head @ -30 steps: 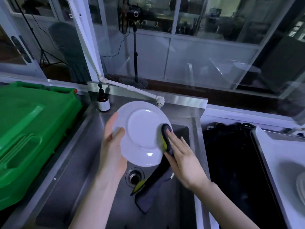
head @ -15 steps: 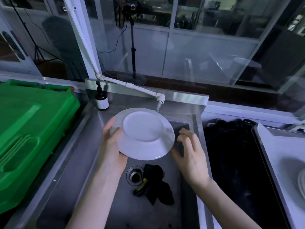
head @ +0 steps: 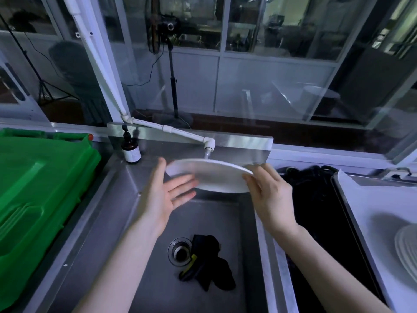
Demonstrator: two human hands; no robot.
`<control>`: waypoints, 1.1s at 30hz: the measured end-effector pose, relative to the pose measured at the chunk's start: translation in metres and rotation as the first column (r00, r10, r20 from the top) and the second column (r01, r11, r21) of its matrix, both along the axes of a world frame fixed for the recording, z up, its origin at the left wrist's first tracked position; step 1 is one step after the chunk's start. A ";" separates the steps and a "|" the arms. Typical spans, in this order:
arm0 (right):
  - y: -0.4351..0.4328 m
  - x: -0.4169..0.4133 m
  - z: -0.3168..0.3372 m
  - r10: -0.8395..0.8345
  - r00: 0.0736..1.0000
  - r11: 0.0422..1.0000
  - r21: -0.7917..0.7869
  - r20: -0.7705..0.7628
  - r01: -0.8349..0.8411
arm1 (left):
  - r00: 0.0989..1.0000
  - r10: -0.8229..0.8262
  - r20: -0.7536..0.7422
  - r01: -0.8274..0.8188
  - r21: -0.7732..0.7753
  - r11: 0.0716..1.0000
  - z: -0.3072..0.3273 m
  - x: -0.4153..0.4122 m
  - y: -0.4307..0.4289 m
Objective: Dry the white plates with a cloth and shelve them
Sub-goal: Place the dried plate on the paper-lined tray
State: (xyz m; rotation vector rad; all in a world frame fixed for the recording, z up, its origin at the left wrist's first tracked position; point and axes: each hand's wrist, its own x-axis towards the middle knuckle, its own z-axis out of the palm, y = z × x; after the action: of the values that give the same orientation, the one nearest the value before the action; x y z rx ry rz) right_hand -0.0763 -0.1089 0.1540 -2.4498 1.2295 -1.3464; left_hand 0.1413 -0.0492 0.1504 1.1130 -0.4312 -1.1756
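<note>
Plate is held nearly flat above the sink, over the back of the basin and just under the tap; your right hand pinches its right rim, thumb on the near side and fingers curled behind; your left hand is spread, fingers straight, at the plate's left underside; blur prevents me from confirming firm contact there. Cloth lies crumpled on the sink floor, just beside the drain; neither hand holds it. A stack of plates sits well right of the sink, at the frame edge; no shelf is visible.

Findings, offered as judgement: the plate appears to hang mainly on one rim pinch; if wet, it could slip and strike the steel basin; chipping is likely. The far rim is close beneath the tap; a lift or tilt could knock it. The cloth lies where the basin drains; it may be taking up water and would then dry poorly. The bottle at the sink's back-left corner stands near your left hand; a wide sweep could topple it. Advise a two-handed grip before carrying right.
</note>
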 end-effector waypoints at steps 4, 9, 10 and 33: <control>-0.003 -0.036 0.008 -0.127 0.975 0.956 0.284 0.184 0.071 | 0.812 0.084 0.578 -0.099 -0.005 0.995 -0.010 -0.004 -0.009; 0.004 -0.088 0.011 -0.254 0.857 0.801 0.594 0.449 -0.073 | 0.792 0.022 0.610 -0.004 -0.031 1.000 -0.014 -0.050 -0.026; 0.006 -0.100 0.012 -0.281 0.839 0.785 0.615 0.466 -0.078 | 0.798 0.013 0.603 0.015 -0.043 0.999 -0.013 -0.062 -0.030; 0.036 -0.474 0.002 -0.737 0.609 0.591 0.716 0.292 0.372 | 0.771 -0.446 0.454 0.431 0.145 0.891 -0.016 -0.451 -0.087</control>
State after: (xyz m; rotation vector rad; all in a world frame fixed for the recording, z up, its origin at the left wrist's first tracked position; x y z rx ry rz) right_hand -0.5500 -0.0725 0.1562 -1.0808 1.9679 -1.3471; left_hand -0.3093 -0.1358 0.1342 1.3796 -1.1131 -1.3047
